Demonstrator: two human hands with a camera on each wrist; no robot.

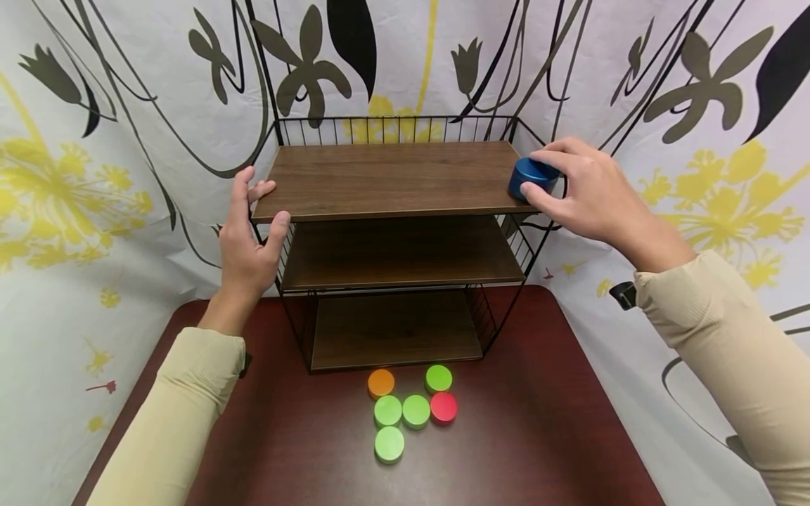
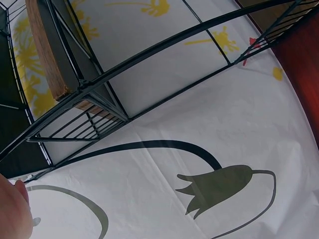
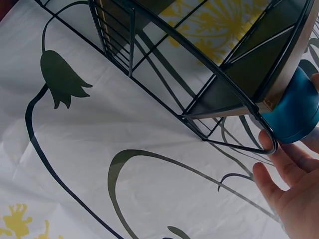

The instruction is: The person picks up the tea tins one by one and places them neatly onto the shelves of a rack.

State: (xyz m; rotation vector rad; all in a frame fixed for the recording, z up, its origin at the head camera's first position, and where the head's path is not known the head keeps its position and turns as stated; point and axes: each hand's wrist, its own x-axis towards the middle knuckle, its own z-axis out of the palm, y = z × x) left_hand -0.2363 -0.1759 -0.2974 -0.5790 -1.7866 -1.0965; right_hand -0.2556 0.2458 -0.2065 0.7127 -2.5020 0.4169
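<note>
My right hand (image 1: pixel 579 184) grips a round blue container (image 1: pixel 530 177), perhaps a tin or lid, at the right end of the top shelf (image 1: pixel 392 176). In the right wrist view the blue container (image 3: pixel 296 109) sits by the shelf's corner, with fingers (image 3: pixel 286 162) beside the wire frame. At the shelf's left front corner, my left hand (image 1: pixel 248 246) has its fingers extended and thumb raised; whether it touches the frame is unclear. Only a bit of the left hand (image 2: pixel 14 211) shows in the left wrist view.
The black wire rack has a middle shelf (image 1: pixel 401 253) and a bottom shelf (image 1: pixel 395 329) of brown board. In front, on the dark red table (image 1: pixel 506 436), lie an orange disc (image 1: pixel 381 384), a red disc (image 1: pixel 444 407) and several green discs (image 1: pixel 389 444). Flower-patterned cloth (image 1: pixel 158 63) surrounds it.
</note>
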